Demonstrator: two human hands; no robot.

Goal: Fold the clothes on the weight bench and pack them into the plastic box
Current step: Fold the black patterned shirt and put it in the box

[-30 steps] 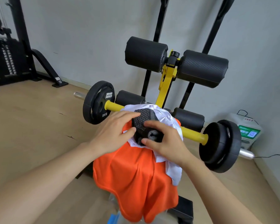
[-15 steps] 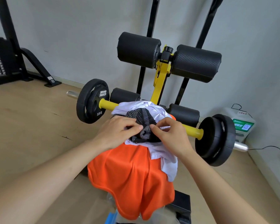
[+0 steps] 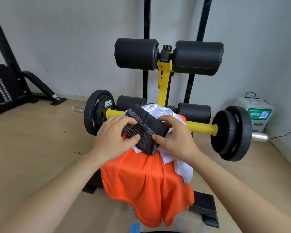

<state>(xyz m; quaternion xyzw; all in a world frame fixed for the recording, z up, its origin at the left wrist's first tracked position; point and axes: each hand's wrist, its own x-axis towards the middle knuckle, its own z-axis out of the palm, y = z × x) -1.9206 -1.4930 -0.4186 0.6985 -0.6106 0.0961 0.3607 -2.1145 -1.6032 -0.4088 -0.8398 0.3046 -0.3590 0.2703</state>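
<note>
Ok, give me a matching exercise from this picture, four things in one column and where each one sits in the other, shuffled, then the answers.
Things:
1. dark dotted garment
2. white garment
3. orange garment
4. barbell

Places:
A. draped down the front of the bench
B. across the bench behind the clothes
C. held by both the left hand and right hand
D. between the top and bottom clothes

Pairs: 1-C, 2-D, 3-A, 4-B

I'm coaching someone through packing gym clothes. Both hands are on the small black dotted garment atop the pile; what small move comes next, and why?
Probably lift the black dotted knit garment clear of the pile: the left hand and right hand pinch its near edge, it already looks folded compact, and it lies loosely on the white cloth and orange shirt.
</note>
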